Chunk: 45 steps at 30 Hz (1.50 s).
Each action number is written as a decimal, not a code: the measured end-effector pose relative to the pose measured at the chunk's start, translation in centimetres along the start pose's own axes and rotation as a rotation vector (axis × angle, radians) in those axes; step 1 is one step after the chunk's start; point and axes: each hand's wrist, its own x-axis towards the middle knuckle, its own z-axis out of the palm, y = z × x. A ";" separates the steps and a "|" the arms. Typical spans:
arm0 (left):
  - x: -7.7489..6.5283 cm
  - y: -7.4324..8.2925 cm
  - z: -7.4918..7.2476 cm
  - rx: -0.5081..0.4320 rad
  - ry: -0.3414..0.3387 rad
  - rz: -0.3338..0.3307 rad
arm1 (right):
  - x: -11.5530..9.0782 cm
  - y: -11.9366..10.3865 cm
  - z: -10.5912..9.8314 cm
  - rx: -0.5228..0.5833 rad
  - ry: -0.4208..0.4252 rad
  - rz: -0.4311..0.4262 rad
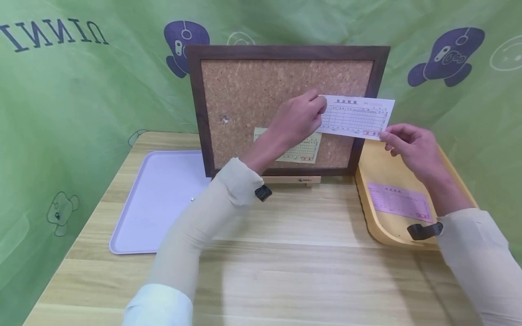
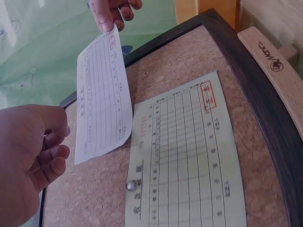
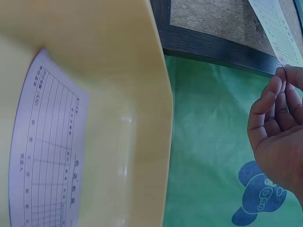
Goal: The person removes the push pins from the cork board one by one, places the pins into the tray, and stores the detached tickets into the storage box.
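My right hand (image 1: 420, 147) pinches the lower right corner of a white printed receipt slip (image 1: 355, 117), raised before the right side of a cork board (image 1: 244, 86). The pinch at that corner also shows for the right hand (image 3: 277, 111) in the right wrist view. Beside the slip's upper left corner is my left hand (image 1: 297, 117), fingers curled; I cannot tell whether it holds anything. A pale green slip (image 2: 184, 156) lies against the cork below, a round silver pushpin (image 2: 131, 185) at its top edge. The left forearm hides part of it in the head view.
A yellow tray (image 1: 369, 217) at right has a pink slip (image 1: 399, 202) in it. The flat lilac tray (image 1: 163, 190) at left bears a small silver ball-shaped piece (image 1: 193, 199). The framed board stands on a wooden stand (image 1: 285, 179). Green cloth (image 1: 102, 90) hangs behind.
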 end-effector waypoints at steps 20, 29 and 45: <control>-8.3 -3.8 -3.1 0.012 0.063 0.043 | -2.5 -0.2 -2.6 -0.028 0.038 -0.002; -12.4 -5.8 -4.2 0.053 0.151 0.006 | -4.2 0.8 -3.8 0.139 0.075 0.020; -19.9 -8.2 -5.9 0.060 0.162 -0.166 | -6.1 1.3 -5.0 0.031 0.078 0.056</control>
